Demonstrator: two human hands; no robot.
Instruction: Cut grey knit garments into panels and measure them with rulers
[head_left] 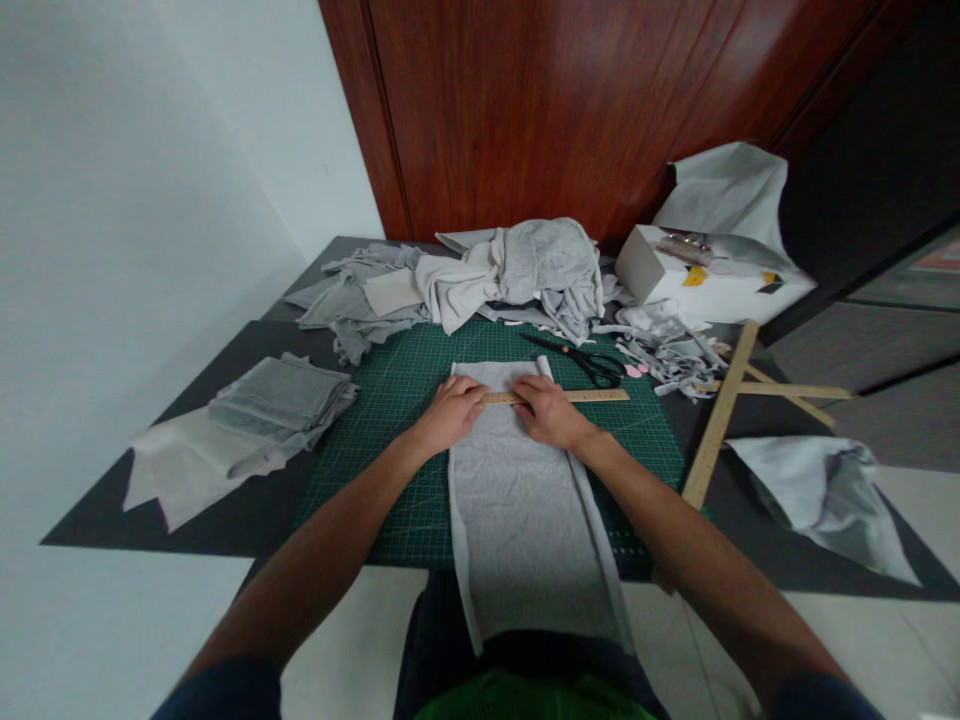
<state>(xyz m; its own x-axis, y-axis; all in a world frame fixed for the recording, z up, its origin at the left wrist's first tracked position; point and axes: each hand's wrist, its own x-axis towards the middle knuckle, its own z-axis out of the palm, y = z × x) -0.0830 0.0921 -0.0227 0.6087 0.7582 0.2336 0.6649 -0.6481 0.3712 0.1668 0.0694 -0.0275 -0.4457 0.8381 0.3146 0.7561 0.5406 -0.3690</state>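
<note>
A long piece of grey fabric (525, 510) with rolled side edges lies on the green cutting mat (405, 510) and hangs over the front table edge toward my lap. Across its upper part runs a wooden ruler (600, 395). My left hand (454, 408) grips the ruler's left end, its fingertips on the cloth. Further right, my right hand (551, 408) has its fingers bent over the ruler and pressed to the fabric. Black scissors (592, 362) lie partly open on the mat, just beyond the ruler's right end.
Heaped grey cloth (517, 265) lines the back. Folded pieces (281, 400) lie left, fabric scraps (667, 345) right. Long wooden rulers (724, 415) cross at right, near a loose cloth (825, 490). A white box (660, 265) stands back right.
</note>
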